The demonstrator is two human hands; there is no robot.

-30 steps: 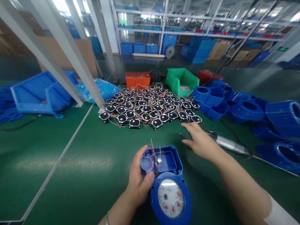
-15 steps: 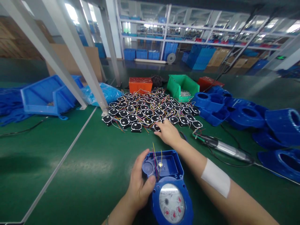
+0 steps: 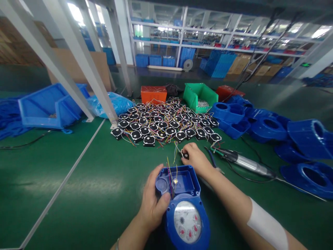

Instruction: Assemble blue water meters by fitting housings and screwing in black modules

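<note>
Head view, present moment. At the lower centre of the frame, the left hand (image 3: 153,205) grasps a blue meter (image 3: 182,208) by the left side of its open compartment (image 3: 187,178), thumb across the near corner and fingers along the outer wall. Thin wires (image 3: 169,170), red and yellow among them, stand up from the compartment; below it lies a round dial with red pointers.

The principal change concerns the right hand (image 3: 197,159). Half a second ago it reached into the front edge of the module pile (image 3: 162,125) at the centre of the frame; now it is clear of that edge, its fingers closed around one black module (image 3: 185,156) whose loose wires trail to the left. The module is thus apart from the pile and just beyond the meter's far rim, and both hands are occupied. The left hand's grasp is unchanged.

To the right of the right hand, blue-handled pliers (image 3: 212,159) and a silver electric screwdriver (image 3: 249,165) lie on the green desk (image 3: 91,194). A green bin (image 3: 194,99) stands behind the pile; blue housings (image 3: 270,126) crowd the right side.
</note>
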